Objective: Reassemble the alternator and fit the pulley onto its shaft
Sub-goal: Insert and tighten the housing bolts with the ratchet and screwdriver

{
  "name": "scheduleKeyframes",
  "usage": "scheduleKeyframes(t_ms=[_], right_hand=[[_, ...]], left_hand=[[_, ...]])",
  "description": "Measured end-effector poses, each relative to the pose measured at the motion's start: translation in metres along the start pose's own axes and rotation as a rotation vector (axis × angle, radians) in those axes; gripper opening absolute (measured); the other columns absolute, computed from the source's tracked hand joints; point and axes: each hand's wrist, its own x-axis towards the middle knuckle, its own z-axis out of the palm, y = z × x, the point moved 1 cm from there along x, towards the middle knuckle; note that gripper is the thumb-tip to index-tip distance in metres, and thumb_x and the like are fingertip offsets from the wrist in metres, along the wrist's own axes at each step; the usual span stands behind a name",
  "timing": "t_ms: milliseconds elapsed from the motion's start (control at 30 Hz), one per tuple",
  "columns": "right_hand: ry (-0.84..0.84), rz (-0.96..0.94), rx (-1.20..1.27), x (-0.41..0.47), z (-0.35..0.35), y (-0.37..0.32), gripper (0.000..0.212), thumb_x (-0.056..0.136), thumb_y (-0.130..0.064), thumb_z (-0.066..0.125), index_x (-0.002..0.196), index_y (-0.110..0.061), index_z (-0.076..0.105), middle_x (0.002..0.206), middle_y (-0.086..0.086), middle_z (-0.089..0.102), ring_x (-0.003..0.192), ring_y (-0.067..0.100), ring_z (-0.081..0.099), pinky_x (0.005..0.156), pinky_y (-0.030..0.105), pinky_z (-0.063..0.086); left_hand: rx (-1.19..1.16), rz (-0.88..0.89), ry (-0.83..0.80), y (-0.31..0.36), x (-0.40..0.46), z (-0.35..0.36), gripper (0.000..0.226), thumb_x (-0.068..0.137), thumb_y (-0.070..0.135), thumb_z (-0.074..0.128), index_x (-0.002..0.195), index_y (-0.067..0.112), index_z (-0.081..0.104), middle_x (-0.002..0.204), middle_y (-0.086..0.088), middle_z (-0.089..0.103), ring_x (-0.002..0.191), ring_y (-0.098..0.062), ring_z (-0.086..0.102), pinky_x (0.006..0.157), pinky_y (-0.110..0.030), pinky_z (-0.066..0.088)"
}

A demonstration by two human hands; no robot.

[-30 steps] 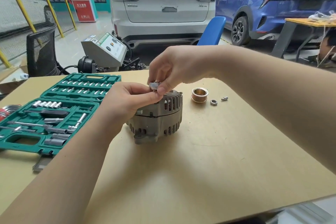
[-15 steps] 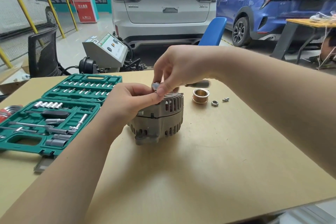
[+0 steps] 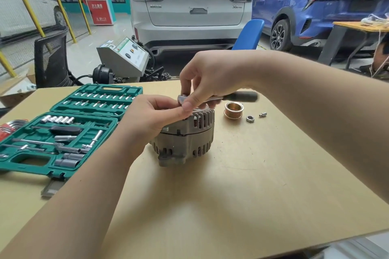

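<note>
Head view: the grey alternator [image 3: 185, 139] stands at the centre of the frame on the tan bench [image 3: 242, 195]. The left hand [image 3: 151, 118] curls over its top left edge, gripping it. The right hand [image 3: 206, 82] pinches a small metal piece [image 3: 181, 98] above the alternator. The brass pulley [image 3: 233, 110], a nut [image 3: 250, 119] and a bolt [image 3: 263, 114] lie right of centre; an open green socket set [image 3: 63, 128] sits at left.

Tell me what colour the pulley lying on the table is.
The pulley is brassy gold, seen in the head view.
</note>
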Motion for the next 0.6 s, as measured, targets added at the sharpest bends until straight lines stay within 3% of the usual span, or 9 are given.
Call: scheduleKeyframes(t_ms=[167, 267, 367, 500, 600], right_hand=[[0.086, 0.015, -0.24, 0.0043, 0.0088, -0.0094, 0.044, 0.088, -0.063, 0.071, 0.081, -0.019, 0.073, 0.058, -0.009, 0.073, 0.045, 0.002, 0.066, 0.051, 0.023, 0.044], [0.063, -0.04, -0.162, 0.0017, 0.0055, -0.0081, 0.027, 0.09, -0.054, 0.074, 0.088, -0.028, 0.072, 0.066, -0.01, 0.076, 0.052, 0.002, 0.069, 0.052, 0.022, 0.048], [0.05, -0.082, -0.042, 0.0003, 0.002, -0.0039, 0.015, 0.087, -0.048, 0.081, 0.096, -0.039, 0.073, 0.079, -0.014, 0.077, 0.056, -0.002, 0.065, 0.044, 0.013, 0.042], [0.032, -0.005, -0.014, 0.0008, 0.0046, -0.0007, 0.031, 0.086, -0.058, 0.078, 0.091, -0.028, 0.073, 0.069, -0.007, 0.077, 0.054, 0.009, 0.072, 0.045, 0.016, 0.051], [0.042, 0.021, -0.154, 0.0034, 0.0092, -0.004, 0.044, 0.087, -0.062, 0.074, 0.087, -0.018, 0.071, 0.061, -0.006, 0.074, 0.048, 0.01, 0.07, 0.037, 0.017, 0.046]], left_hand=[[-0.017, 0.016, 0.015, -0.0003, 0.0004, 0.0009, 0.041, 0.061, 0.054, 0.089, 0.091, 0.026, 0.088, 0.094, -0.009, 0.082, 0.104, -0.03, 0.075, 0.103, -0.051, 0.055], [-0.027, 0.0, 0.005, -0.0017, 0.0019, -0.0022, 0.043, 0.064, 0.054, 0.09, 0.091, 0.02, 0.087, 0.096, -0.016, 0.08, 0.094, -0.028, 0.074, 0.094, -0.049, 0.053], [-0.037, -0.021, -0.015, -0.002, 0.0021, -0.0042, 0.038, 0.068, 0.053, 0.09, 0.092, 0.023, 0.088, 0.094, -0.009, 0.082, 0.093, -0.02, 0.074, 0.092, -0.046, 0.052], [-0.012, -0.016, -0.015, -0.0005, 0.0011, -0.0025, 0.035, 0.071, 0.053, 0.088, 0.094, 0.026, 0.088, 0.096, -0.007, 0.083, 0.104, -0.027, 0.076, 0.104, -0.054, 0.054], [-0.009, 0.014, 0.004, 0.0001, -0.0003, 0.001, 0.034, 0.066, 0.05, 0.089, 0.091, 0.026, 0.088, 0.093, -0.008, 0.083, 0.096, -0.018, 0.076, 0.104, -0.05, 0.055]])
